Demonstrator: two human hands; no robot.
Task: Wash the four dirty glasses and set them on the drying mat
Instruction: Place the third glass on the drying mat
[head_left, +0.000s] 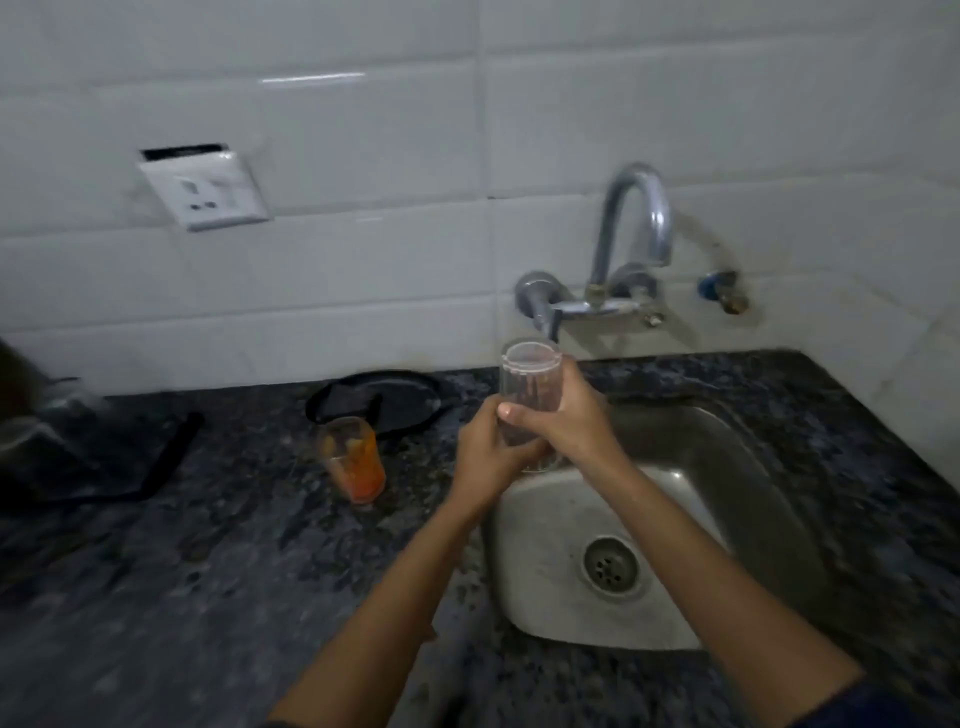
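Countertop: a dark speckled granite countertop (208, 571) is seen below a white tiled wall (363, 260); all other items are carried on or set into it.
Sink: a stainless steel sink basin (691, 467) with a round perforated drain (611, 568) is set into the right part of the countertop.
Tap: a chrome wall-mounted tap with an arched spout (631, 228) is fixed above the sink's far edge.
Dark round item: a flat black circular item (379, 402) lies at the back of the countertop, left of the sink; what it is cannot be told.
Socket: a white wall socket plate (205, 189) is mounted on the tiles, tilted, at upper left.
Held glass: a clear tall drinking glass (530, 395) is held above the sink's far left corner. Its long axis is nearly upright, leaning slightly; the open mouth points up and away from the camera, the base down.
Stained glass: a clear glass smeared with orange residue (353, 460) stands on the countertop just left of the sink, mouth up, long axis slightly tilted in view.
Left hand: the left hand (488, 452) is wrapped round the held glass's lower part, thumb across the front.
Right hand: the right hand (571, 415) is curled round the same glass from the right side, touching the left hand.
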